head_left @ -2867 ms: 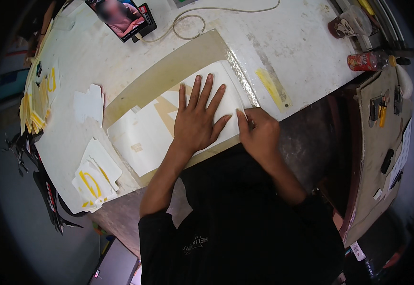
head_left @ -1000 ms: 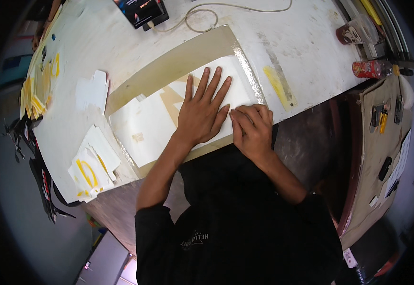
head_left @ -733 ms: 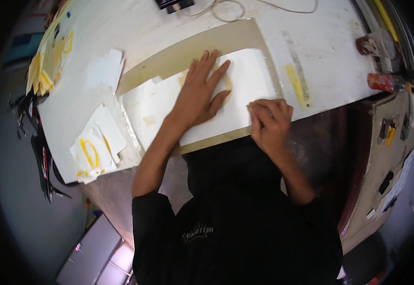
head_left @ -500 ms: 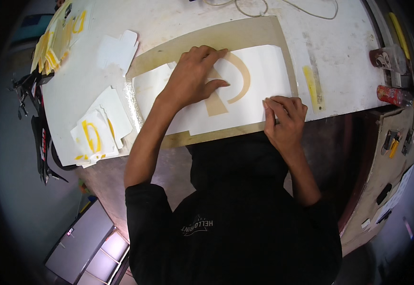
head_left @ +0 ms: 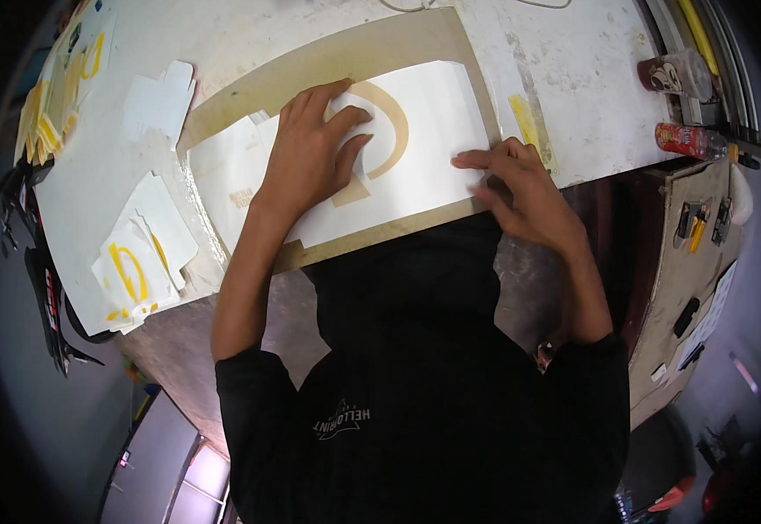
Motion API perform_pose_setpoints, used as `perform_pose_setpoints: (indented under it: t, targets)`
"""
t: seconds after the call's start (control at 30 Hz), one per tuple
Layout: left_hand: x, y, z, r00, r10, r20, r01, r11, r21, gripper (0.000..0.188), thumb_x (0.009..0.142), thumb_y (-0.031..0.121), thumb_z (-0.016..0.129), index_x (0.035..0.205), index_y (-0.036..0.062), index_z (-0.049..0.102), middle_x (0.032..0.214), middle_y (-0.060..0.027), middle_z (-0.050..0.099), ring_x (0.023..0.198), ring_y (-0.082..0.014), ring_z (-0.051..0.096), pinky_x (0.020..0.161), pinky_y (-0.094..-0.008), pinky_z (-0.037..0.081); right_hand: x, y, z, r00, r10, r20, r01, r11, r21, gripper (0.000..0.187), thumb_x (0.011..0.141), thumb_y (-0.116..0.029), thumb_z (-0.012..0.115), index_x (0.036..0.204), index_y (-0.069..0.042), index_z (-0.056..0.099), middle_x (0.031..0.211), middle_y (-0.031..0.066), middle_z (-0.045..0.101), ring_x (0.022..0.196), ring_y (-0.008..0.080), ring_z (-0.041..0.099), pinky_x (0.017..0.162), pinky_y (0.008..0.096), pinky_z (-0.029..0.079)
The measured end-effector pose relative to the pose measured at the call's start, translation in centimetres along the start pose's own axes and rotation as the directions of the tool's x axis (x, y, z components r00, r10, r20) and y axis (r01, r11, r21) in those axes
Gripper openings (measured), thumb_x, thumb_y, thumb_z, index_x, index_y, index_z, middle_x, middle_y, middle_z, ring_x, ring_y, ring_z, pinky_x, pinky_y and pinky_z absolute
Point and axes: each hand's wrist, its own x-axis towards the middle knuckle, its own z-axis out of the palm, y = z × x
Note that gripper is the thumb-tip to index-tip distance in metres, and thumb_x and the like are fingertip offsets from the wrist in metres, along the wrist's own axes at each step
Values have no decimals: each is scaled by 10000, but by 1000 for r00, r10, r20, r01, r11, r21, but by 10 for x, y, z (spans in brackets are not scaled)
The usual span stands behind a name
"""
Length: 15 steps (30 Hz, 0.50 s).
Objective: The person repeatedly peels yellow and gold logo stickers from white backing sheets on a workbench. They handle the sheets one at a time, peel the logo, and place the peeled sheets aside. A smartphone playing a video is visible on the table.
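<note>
A white sheet point(head_left: 437, 105) with a tan curved band point(head_left: 398, 127) lies on a greyish-tan mat point(head_left: 310, 61); I cannot tell whether the band is printed or a cut-out. My left hand point(head_left: 315, 144) rests over the sheet's middle, fingers curved and apart, partly covering the tan shapes. At the sheet's right end, my right hand point(head_left: 529, 192) has its index finger by the paper's edge and its thumb spread away from it. Nothing shows between the fingers of either hand.
White sheets with yellow marks point(head_left: 140, 271) lie at the left front, a yellow-and-white pile point(head_left: 53, 113) at the far left. Blank white paper point(head_left: 158, 100) sits beside the mat. A yellow strip point(head_left: 524, 122), a cup point(head_left: 673, 74) and a red-labelled bottle point(head_left: 690, 140) are on the right.
The right thumb and fingers, earlier close together at the sheet's right corner, have spread apart. The left hand's fingers have shifted slightly over the sheet. The whole view has shifted as well.
</note>
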Motion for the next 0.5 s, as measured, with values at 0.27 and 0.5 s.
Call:
perform_pose_setpoints:
  t: [0.27, 0.5]
  targets:
    - [-11, 3, 2, 996, 53, -72, -52, 999, 17, 279, 838, 109, 824, 1111, 89, 772, 1422, -203, 600, 1297, -412, 566, 1109, -518, 430, -2, 25, 30, 877, -468, -108, 408, 846, -344, 294, 836, -84, 805, 1124, -73, 752, 1327, 14, 691, 956, 232, 565, 879, 367, 460]
    - [-43, 14, 10, 993, -25, -118, 30, 999, 39, 333, 859, 216, 818, 1161, 90, 756, 1354, -157, 611, 1197, -350, 562, 1020, -471, 442, -1, 18, 27, 870, -480, -111, 419, 839, -347, 238, 834, -122, 821, 1053, -50, 762, 1257, 30, 722, 929, 245, 577, 883, 380, 458]
